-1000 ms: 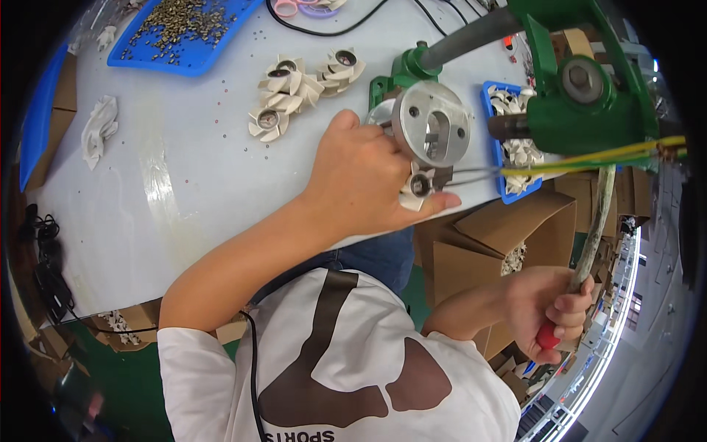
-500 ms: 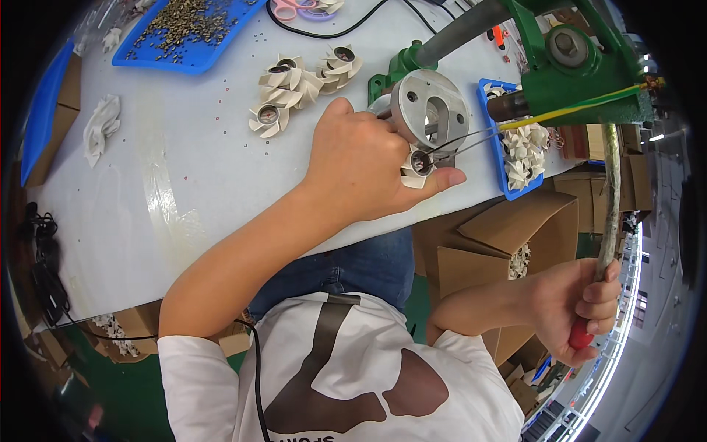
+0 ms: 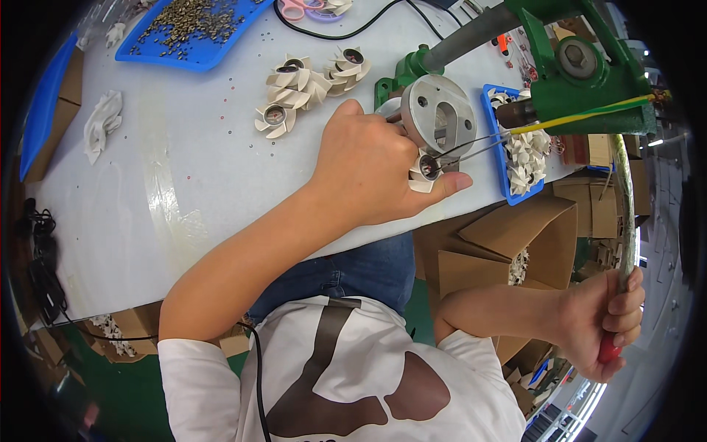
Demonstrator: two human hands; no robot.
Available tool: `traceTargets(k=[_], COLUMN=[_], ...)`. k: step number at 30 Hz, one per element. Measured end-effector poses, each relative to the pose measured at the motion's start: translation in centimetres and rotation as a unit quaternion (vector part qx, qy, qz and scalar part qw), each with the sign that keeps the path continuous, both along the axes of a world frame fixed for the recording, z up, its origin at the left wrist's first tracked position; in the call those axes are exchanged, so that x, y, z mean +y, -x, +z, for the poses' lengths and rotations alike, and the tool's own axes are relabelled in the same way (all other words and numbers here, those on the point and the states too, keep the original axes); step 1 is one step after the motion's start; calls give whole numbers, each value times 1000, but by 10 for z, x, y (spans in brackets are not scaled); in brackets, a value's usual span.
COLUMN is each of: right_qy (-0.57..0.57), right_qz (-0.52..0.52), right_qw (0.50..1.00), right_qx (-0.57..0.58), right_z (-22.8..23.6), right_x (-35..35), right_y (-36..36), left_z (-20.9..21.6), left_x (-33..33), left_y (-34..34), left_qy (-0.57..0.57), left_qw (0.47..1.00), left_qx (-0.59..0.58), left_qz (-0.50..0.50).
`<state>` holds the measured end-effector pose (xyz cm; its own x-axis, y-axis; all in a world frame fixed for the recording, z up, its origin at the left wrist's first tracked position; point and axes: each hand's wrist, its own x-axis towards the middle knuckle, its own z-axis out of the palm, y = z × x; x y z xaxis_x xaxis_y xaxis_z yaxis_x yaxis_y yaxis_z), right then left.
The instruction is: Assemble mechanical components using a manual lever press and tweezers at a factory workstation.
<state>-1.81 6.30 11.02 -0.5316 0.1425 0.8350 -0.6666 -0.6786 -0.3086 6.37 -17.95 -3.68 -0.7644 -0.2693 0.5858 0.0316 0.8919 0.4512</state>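
My left hand (image 3: 368, 163) is closed around a small cream-coloured fan impeller (image 3: 425, 174), its thumb stretched along the near side. The impeller sits just below the round metal plate (image 3: 431, 116) of a green hand press (image 3: 589, 88). Two thin metal prongs (image 3: 471, 147) reach to its dark hub from a yellow-and-green strip (image 3: 582, 116) across the press. Whether they touch the hub, I cannot tell. At the right, my right hand (image 3: 598, 324) grips the press's long lever (image 3: 626, 210) near its red end. Three or so loose impellers (image 3: 294, 87) stand on the table beyond my left hand.
A blue tray (image 3: 515, 193) of impellers stands right of the press. Another blue tray (image 3: 202, 65) at the far left holds small brass-coloured parts. Pink scissors (image 3: 293, 10), a black cable (image 3: 346, 35) and a crumpled white cloth (image 3: 103, 124) lie about. Open cardboard boxes (image 3: 508, 228) stand below the table edge.
My right hand and the lever have swung outward to the right and slightly toward me. The left hand keeps its hold on the impeller; the whole view has shifted a little.
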Motion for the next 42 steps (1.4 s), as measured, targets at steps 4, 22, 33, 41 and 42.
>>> traceTargets(k=[4,22,33,41,42], right_qy=[9,-32,-58,-56,-55], right_qz=[29,0,16,36,40], right_qw=[999,999,998,998,998], right_qx=[11,2,3,-7,-10], right_z=[-6,19,41,51,53], right_x=[-4,9,12,8,8], right_y=[-1,4,8,6,6], left_z=[-4,-1,-3,1,1], left_x=[0,1,0,1,1], left_y=[1,1,0,0,0], left_qy=[-1,7,7,-12,-13], left_qw=[1000,1000,1000,1000,1000], left_qx=[20,7,1,12,11], left_qz=[0,3,3,0,-1])
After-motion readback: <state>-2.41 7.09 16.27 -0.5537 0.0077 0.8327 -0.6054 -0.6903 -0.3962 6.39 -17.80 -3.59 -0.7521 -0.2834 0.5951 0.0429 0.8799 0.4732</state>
